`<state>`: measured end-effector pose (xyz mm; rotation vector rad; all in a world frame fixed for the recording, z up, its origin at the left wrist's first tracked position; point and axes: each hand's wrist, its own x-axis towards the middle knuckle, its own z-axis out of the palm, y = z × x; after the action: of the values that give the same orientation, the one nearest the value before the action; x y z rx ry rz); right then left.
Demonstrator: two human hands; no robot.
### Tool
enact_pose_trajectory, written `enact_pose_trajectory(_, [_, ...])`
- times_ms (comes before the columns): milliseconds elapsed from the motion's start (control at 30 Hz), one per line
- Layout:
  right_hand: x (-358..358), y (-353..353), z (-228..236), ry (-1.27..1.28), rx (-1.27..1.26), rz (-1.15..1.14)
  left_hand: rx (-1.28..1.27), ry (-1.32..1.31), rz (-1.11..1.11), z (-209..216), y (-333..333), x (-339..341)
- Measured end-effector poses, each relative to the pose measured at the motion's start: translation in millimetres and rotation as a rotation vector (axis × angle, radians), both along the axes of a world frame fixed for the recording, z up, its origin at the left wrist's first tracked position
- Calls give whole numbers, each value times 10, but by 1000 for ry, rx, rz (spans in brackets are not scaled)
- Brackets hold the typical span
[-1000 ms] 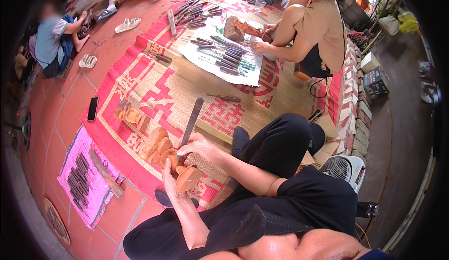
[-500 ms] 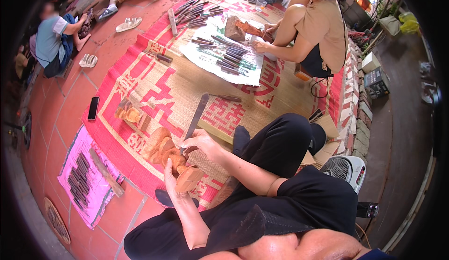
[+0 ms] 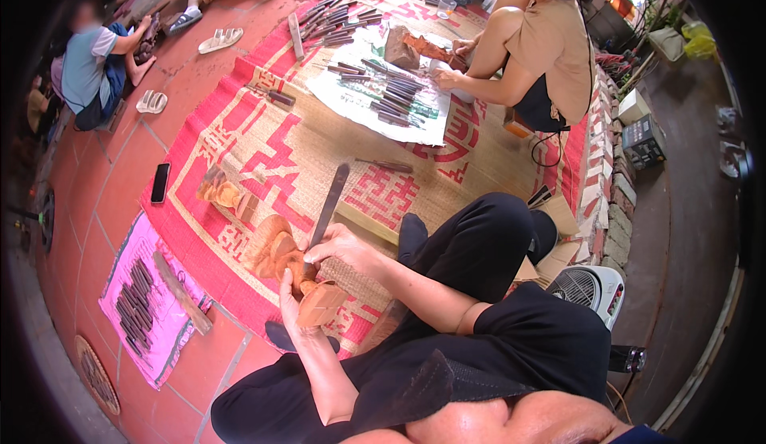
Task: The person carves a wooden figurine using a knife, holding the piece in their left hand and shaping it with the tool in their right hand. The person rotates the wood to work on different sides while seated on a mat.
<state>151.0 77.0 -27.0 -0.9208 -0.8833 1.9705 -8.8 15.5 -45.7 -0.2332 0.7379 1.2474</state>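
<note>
Gripping chisel (image 3: 329, 205) in right fingers (image 3: 329, 244), carving (image 3: 297, 272) against left fingers (image 3: 289, 304)

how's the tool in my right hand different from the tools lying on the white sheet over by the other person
The long chisel is gripped in your right hand and angled down at the wooden carving, which your left hand steadies. The tools on the white sheet lie flat and untouched. Yours is alone; those lie in a scattered bunch. Yours looks larger, though it is nearer the camera. All are dark, slim, straight hand tools.
</note>
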Motion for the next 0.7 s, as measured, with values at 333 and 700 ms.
enact_pose_trajectory(333, [-25, 16, -51, -33, -49, -79, -4, 53, -27, 47, -11, 4])
enact_pose_trajectory(700, [6, 17, -34, -2, -55, -78, 22, 99, -58, 67, 2, 14])
